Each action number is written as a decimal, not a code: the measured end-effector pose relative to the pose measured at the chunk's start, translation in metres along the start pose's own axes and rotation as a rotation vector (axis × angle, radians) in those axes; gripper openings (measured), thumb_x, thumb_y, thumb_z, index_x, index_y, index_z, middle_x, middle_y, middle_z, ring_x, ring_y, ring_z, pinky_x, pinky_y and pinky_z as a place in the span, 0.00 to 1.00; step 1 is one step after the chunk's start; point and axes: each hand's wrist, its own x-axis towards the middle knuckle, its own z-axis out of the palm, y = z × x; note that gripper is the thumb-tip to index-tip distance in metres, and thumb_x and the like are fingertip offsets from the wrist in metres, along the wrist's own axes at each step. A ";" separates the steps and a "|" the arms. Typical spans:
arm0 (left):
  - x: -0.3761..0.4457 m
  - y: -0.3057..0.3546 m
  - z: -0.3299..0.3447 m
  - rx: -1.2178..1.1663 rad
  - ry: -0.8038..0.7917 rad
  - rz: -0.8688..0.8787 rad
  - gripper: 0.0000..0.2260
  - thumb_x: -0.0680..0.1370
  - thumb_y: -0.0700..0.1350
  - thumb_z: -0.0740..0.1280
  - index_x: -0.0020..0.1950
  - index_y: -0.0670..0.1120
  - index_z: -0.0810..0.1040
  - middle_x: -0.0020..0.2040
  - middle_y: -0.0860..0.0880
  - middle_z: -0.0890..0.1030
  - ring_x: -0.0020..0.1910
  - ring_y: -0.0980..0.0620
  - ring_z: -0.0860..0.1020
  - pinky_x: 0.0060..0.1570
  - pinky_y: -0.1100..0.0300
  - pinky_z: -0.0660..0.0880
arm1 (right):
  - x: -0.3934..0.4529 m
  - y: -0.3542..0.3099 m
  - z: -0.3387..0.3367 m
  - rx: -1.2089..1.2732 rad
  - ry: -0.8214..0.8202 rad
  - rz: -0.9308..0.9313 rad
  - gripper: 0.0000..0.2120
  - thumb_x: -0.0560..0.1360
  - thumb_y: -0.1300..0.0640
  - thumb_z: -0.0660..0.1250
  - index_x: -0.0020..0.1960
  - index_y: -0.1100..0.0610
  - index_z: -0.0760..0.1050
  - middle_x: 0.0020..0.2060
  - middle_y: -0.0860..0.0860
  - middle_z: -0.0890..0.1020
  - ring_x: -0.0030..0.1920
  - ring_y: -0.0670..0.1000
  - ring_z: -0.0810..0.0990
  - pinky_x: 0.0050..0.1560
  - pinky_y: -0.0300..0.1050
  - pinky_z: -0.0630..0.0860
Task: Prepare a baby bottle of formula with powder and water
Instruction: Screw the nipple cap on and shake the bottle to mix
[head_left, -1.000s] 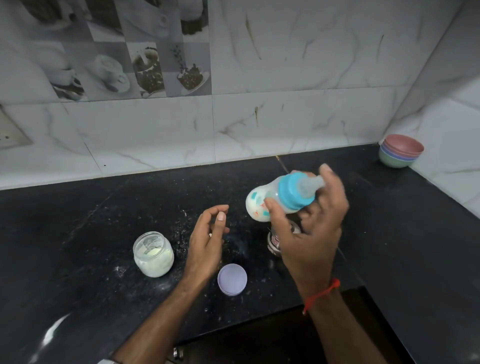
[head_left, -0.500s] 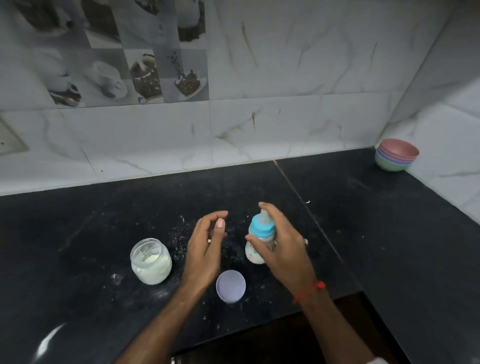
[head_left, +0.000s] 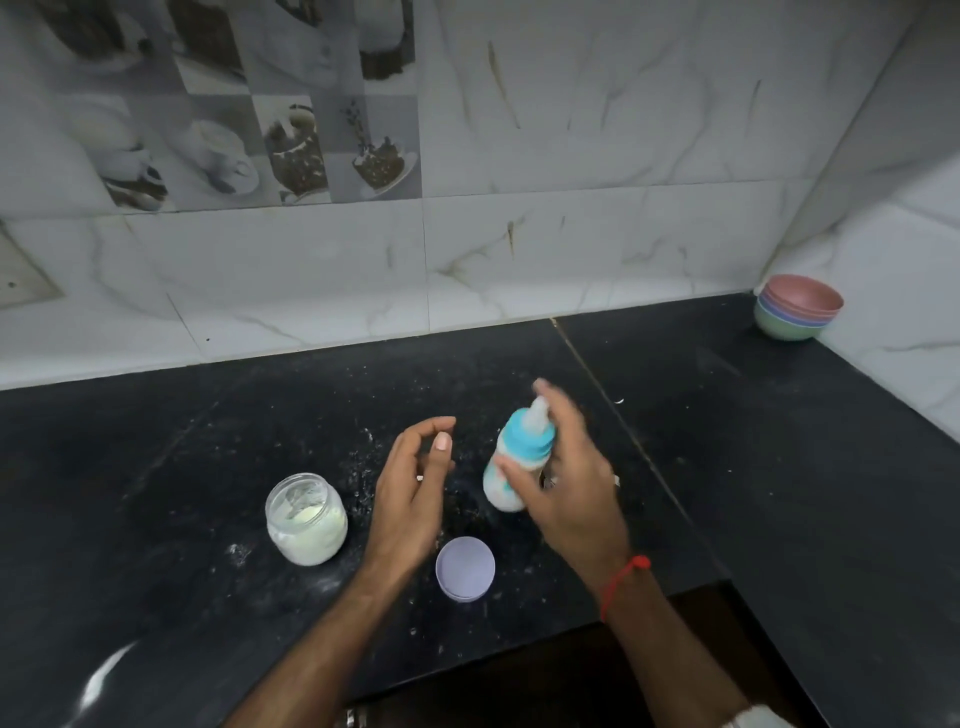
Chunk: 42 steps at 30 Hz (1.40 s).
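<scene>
From the head camera we look down at a black stone table (head_left: 208, 467) that runs along a white marble-tiled wall (head_left: 571, 156) and turns at a corner on the right.

Our right hand (head_left: 566, 488) is wrapped around a small baby bottle (head_left: 511, 462), thumb on the near side and fingers on the far side. The bottle has a blue collar and a clear teat, holds a whitish fill, and leans slightly to the left. It and the hand are blurred, so we cannot tell whether its base touches the table. It is near the middle of the table, closer to the front edge than to the wall. A red thread (head_left: 621, 582) circles the right wrist.

Our left hand (head_left: 413, 499) is just to the left of the bottle, apart from it, holding nothing, fingers loosely curled and the thumb near the forefinger.

To the left of that hand stands an open glass jar (head_left: 306, 519) with pale powder inside. A round lilac lid (head_left: 465, 569) lies flat near the front edge, between the two wrists. White powder specks (head_left: 358, 457) are scattered over the dark surface around the jar and hands.

In the far right corner of the table, against the wall, sits a stack of pastel bowls (head_left: 797, 306), pink on top.
</scene>
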 end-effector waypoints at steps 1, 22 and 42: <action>-0.001 0.000 -0.001 0.000 -0.006 0.010 0.10 0.86 0.52 0.62 0.65 0.59 0.79 0.65 0.58 0.81 0.53 0.60 0.84 0.53 0.56 0.79 | 0.000 0.000 0.000 -0.048 -0.055 -0.002 0.35 0.76 0.56 0.77 0.76 0.44 0.63 0.71 0.36 0.70 0.72 0.40 0.72 0.70 0.54 0.77; -0.008 0.005 -0.002 -0.035 -0.274 0.047 0.15 0.84 0.57 0.63 0.69 0.57 0.78 0.64 0.59 0.83 0.64 0.56 0.82 0.60 0.61 0.80 | 0.014 0.003 0.006 0.424 -0.115 0.189 0.36 0.76 0.61 0.77 0.76 0.42 0.67 0.61 0.40 0.82 0.62 0.48 0.85 0.59 0.39 0.82; 0.002 -0.003 -0.011 -0.037 0.047 0.012 0.11 0.87 0.50 0.62 0.68 0.56 0.78 0.67 0.56 0.80 0.55 0.57 0.84 0.60 0.45 0.80 | 0.012 -0.014 -0.004 0.062 0.268 -0.187 0.36 0.77 0.54 0.77 0.79 0.44 0.62 0.74 0.46 0.74 0.72 0.50 0.77 0.65 0.46 0.80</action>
